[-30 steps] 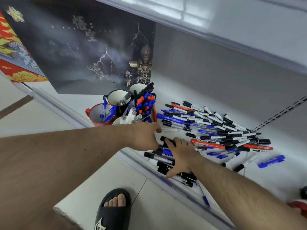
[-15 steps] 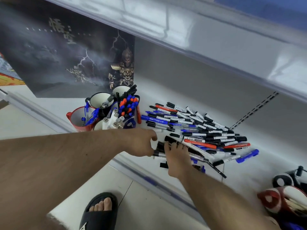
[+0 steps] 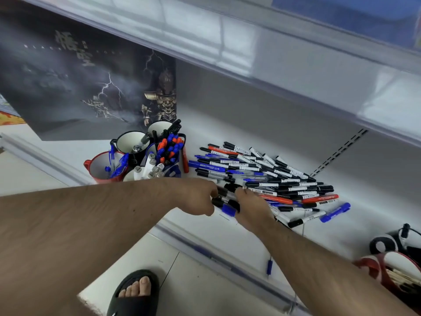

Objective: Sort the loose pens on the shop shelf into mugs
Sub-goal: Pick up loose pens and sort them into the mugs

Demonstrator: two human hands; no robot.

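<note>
Both hands have drawn closer together since half a second ago, and the small bundle of pens between them now sits lifted a little toward the front edge of the shelf (image 3: 227,226). Left hand (image 3: 196,197) reaches in from the left, fingers curled round the near ends of a bundle of black and blue pens (image 3: 225,201). Right hand (image 3: 250,208) meets it from the right, fingers bent down over the far side of the same bundle, pinching it. Fingertips of the two hands are almost touching across the pens.

Just beyond the right hand's fingers, a loose pile of pens (image 3: 273,179) spreads over the white shelf: mostly black-capped, some red, some blue. One blue pen (image 3: 335,212) lies at the pile's outer edge, well to the right of the fingers.

Behind the left hand's knuckles stands a cluster of mugs. A red mug (image 3: 100,167) holds blue pens, a black mug (image 3: 129,142) holds a few, and a blue mug (image 3: 175,156) is crammed with red, blue and black pens.

A dark poster (image 3: 79,87) leans at the back. Below, a foot in a black sandal (image 3: 134,293) rests on the tiled floor.
</note>
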